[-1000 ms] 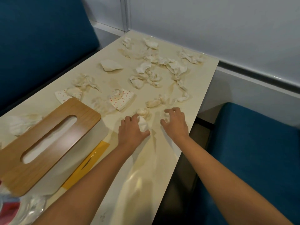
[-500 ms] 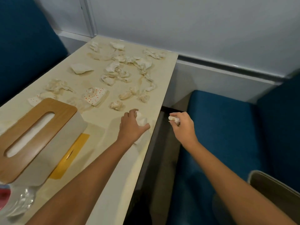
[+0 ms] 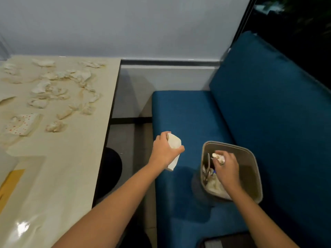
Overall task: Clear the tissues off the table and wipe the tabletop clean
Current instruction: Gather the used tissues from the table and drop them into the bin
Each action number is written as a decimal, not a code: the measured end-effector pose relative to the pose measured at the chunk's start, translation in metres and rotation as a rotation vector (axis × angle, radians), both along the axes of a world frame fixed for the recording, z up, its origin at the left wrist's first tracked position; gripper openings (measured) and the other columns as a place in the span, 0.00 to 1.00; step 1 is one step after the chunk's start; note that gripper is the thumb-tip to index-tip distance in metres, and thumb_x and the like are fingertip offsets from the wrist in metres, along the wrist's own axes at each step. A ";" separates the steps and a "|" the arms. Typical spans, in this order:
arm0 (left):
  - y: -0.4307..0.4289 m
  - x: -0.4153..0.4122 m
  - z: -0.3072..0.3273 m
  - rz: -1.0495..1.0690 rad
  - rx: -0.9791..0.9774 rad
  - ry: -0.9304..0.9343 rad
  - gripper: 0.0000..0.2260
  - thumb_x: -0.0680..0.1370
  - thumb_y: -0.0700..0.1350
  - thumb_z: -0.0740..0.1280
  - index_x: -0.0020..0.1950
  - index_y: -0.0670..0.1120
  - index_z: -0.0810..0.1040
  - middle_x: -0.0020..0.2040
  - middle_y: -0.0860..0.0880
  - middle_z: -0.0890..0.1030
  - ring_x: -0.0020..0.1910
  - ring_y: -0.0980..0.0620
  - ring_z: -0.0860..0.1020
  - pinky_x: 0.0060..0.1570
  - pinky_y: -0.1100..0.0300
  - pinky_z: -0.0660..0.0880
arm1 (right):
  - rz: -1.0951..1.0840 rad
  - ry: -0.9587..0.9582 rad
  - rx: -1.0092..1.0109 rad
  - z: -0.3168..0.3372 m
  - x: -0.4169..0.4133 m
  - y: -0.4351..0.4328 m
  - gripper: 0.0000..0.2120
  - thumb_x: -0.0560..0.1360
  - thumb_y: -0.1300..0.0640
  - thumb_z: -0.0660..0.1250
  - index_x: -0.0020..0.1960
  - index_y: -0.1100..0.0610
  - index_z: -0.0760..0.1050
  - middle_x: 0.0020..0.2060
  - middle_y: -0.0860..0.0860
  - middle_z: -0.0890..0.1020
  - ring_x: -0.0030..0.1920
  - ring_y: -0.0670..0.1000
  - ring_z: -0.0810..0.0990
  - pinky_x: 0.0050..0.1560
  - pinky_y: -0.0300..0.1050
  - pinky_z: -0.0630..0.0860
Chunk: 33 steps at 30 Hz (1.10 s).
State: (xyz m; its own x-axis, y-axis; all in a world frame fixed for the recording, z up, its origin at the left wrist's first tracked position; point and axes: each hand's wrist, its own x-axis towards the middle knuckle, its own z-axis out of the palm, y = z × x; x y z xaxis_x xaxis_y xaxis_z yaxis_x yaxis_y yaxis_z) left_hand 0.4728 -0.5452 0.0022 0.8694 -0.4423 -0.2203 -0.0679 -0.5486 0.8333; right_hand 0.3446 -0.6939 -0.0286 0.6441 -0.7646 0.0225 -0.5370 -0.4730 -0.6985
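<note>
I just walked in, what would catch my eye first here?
The right hand holds a crumpled tissue over the bin on the blue seat, while the left hand grips a larger tissue left of it. At far left, many stained tissues litter the table.

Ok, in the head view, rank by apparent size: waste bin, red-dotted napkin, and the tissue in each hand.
1. Waste bin.
2. Red-dotted napkin.
3. Folded tissue in the left hand, partly covered, so unsure against the napkin.
4. Crumpled tissue in the right hand, mostly hidden.
</note>
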 end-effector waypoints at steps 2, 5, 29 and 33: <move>-0.021 -0.017 -0.005 -0.039 -0.005 0.022 0.29 0.69 0.50 0.72 0.67 0.49 0.64 0.61 0.48 0.69 0.60 0.49 0.69 0.58 0.53 0.71 | -0.071 0.067 0.041 -0.011 -0.021 -0.014 0.13 0.74 0.65 0.65 0.58 0.64 0.75 0.56 0.63 0.73 0.57 0.61 0.73 0.58 0.44 0.64; -0.053 -0.040 -0.011 -0.100 -0.011 0.054 0.30 0.70 0.51 0.72 0.67 0.48 0.64 0.62 0.48 0.69 0.62 0.48 0.68 0.61 0.53 0.69 | -0.108 0.242 0.127 -0.027 -0.044 -0.033 0.20 0.75 0.60 0.66 0.65 0.61 0.69 0.63 0.62 0.69 0.62 0.62 0.70 0.63 0.48 0.64; -0.052 -0.061 -0.012 -0.119 -0.011 0.139 0.28 0.76 0.47 0.67 0.73 0.44 0.62 0.72 0.46 0.65 0.70 0.50 0.66 0.68 0.56 0.64 | -0.021 0.017 0.194 0.003 -0.050 -0.024 0.16 0.77 0.61 0.63 0.63 0.60 0.71 0.57 0.59 0.73 0.51 0.53 0.74 0.56 0.42 0.67; 0.006 -0.050 0.014 0.008 -0.035 0.085 0.25 0.77 0.46 0.66 0.72 0.45 0.63 0.70 0.46 0.67 0.68 0.51 0.67 0.64 0.60 0.64 | 0.132 -0.034 0.189 0.024 -0.026 0.022 0.15 0.76 0.62 0.63 0.63 0.62 0.71 0.52 0.57 0.73 0.50 0.53 0.73 0.55 0.39 0.66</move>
